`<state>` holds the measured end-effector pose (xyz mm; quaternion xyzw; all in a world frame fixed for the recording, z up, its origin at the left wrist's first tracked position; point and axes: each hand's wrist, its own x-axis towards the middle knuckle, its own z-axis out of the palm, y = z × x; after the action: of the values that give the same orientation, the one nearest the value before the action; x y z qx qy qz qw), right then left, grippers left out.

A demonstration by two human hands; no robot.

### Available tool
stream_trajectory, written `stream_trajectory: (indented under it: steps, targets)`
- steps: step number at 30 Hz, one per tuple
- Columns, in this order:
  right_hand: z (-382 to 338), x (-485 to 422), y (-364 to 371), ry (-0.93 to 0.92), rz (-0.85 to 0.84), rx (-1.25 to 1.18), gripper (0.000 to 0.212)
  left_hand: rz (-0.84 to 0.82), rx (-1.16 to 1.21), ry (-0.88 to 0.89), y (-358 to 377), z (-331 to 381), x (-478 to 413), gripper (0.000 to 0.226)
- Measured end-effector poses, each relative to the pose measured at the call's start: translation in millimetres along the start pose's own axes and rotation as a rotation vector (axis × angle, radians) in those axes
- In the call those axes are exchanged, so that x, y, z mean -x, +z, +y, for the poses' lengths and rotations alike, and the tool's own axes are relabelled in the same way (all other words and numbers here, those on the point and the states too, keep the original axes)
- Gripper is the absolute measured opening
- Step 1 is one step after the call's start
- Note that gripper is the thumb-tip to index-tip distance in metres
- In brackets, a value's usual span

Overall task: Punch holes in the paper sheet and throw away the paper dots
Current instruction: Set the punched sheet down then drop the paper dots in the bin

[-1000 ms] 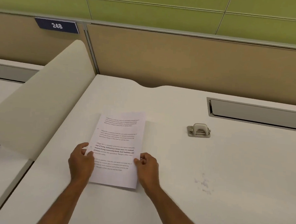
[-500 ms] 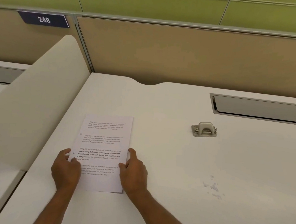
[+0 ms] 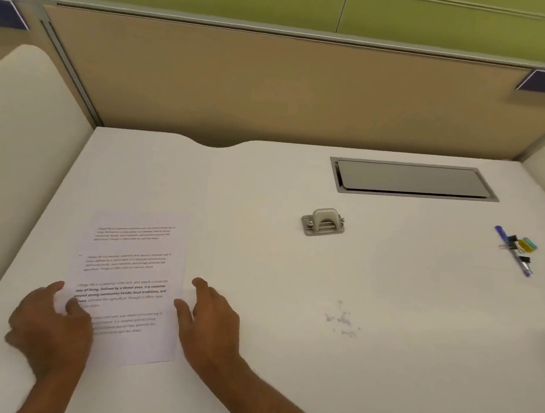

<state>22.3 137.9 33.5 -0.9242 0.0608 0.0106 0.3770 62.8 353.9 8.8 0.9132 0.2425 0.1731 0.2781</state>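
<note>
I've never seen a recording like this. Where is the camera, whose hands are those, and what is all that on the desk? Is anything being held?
There is no machine here. A person works with bare hands, and the single picture comes from a camera worn on their head, looking forward and down.

The left hand, slightly blurred, rests on the left edge of a printed paper sheet that lies flat on the white desk. The right hand lies open beside the sheet, with its thumb at the right edge. Neither hand lifts anything.

Farther right sits a small metal hole punch, untouched. Nearer the person lies a scatter of paper dots. At the far right are a blue pen and some binder clips. The grey panel is set into the desk.
</note>
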Motion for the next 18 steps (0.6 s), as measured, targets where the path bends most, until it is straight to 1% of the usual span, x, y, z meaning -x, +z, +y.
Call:
stream_trajectory:
  steps: [2,3,5,7,9,11,14,18]
  targets:
    - [20,19,-19,-0.031,0.179,-0.106,0.039,0.016,0.070,0.151,8,19,19,0.045]
    - [35,29,-29,-0.037,0.265,-0.119,0.036,0.000,0.102,0.230,13,33,33,0.042]
    - [72,49,-50,-0.009,0.385,-0.102,0.033,-0.111,0.154,0.357,28,64,70,0.037]
    - [110,66,-74,0.056,0.446,-0.065,0.035,-0.270,0.181,0.437,48,91,111,0.036]
    - [141,80,-96,0.121,0.482,-0.034,0.038,-0.388,0.212,0.501,64,114,149,0.041]
    - [166,92,-114,0.168,0.499,-0.011,0.041,-0.455,0.222,0.559,77,134,178,0.047]
    - [195,104,-134,0.205,0.508,0.011,0.044,-0.508,0.188,0.616,93,153,206,0.050]
    - [223,116,-150,0.237,0.472,0.007,0.046,-0.532,0.073,0.647,107,155,219,0.057]
